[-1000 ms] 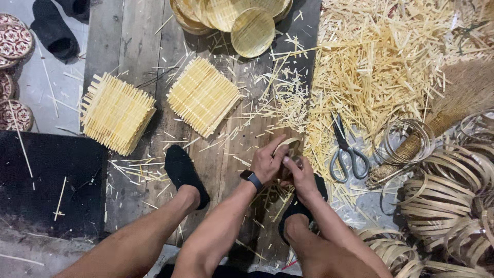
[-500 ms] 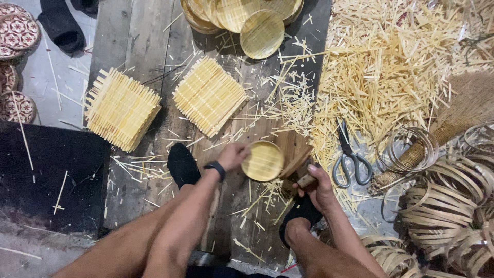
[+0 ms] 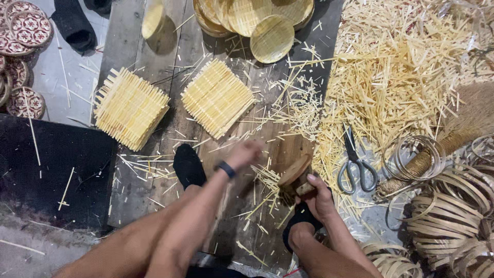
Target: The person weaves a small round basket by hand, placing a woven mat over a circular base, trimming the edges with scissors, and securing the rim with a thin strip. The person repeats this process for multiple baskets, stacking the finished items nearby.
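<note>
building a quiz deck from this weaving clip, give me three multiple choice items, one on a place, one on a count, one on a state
1. Where do the grey-handled metal scissors lie?
A. on the heap of pale bamboo splints, right of the right hand
B. on the square woven mats
C. in the left hand

2. How many square woven bamboo mats with fringed edges lie flat on the dark wooden boards?
A. one
B. two
C. four

3. What is the right hand doing?
A. lying open on the boards
B. holding scissors
C. gripping a round brown wooden piece

Answers:
1 A: the scissors rest at the edge of the splint heap.
2 B: one mat and a second lie side by side.
3 C: its fingers close at the piece's lower end, while the left hand is blurred and empty.
</note>
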